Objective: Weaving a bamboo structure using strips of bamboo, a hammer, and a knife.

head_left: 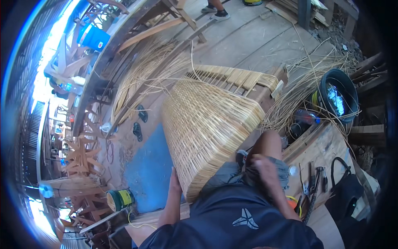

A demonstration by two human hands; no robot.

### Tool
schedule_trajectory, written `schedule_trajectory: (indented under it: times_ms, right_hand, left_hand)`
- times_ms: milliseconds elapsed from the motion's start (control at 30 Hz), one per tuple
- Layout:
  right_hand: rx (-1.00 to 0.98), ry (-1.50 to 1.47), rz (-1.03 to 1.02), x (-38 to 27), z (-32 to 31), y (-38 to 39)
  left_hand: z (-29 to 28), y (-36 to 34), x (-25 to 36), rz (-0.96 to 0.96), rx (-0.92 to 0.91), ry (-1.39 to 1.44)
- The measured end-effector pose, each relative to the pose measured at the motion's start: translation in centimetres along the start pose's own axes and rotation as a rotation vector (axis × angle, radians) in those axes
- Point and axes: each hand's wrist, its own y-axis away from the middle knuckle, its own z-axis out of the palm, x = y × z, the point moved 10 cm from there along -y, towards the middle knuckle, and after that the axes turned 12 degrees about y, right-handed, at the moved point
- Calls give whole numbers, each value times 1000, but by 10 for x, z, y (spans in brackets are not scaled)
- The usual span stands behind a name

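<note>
A large woven rattan piece (pixel 207 128) leans across my lap, its close weave covering the broad face and front edge. Along its far side, bare wooden slats (pixel 234 86) show between wrapped strands. My left hand (pixel 175 182) grips its lower left edge, with part of the fingers hidden against the weave. Over my right thigh, beside the piece and apart from it, my right hand (pixel 265 169) is smeared by motion. Whether it holds anything is not visible. One loose strand (pixel 192 60) curves up from the far left corner of the weave.
Hand tools (pixel 314 178) lie on a wooden board at my right. Beyond them stand a dark bucket of water (pixel 338 95) and heaped loose rattan strands (pixel 286 99). A blue sheet (pixel 149 170), sandals (pixel 137 131) and a green bucket (pixel 120 199) are at left. Another person's feet (pixel 219 15) show far off.
</note>
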Motion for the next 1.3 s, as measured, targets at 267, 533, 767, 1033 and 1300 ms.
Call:
schedule_trajectory:
  times_ms: [267, 533, 767, 1033, 1300]
  right_hand:
    - [-32, -438, -205, -101, 44, -7]
    - [320, -322, -144, -108, -91, -34]
    - [492, -164, 108, -49, -175, -47]
    - [674, -69, 270, 8, -261, -63]
    - [753, 88, 377, 21, -276, -71]
  left_hand:
    - [167, 29, -38, -45, -152, 78]
    - [236, -12, -136, -365, -318, 161]
    - [128, -99, 71, 398, 239, -837]
    - [-9, -284, 284, 467, 607, -1591]
    - [-82, -364, 277, 373, 577, -930]
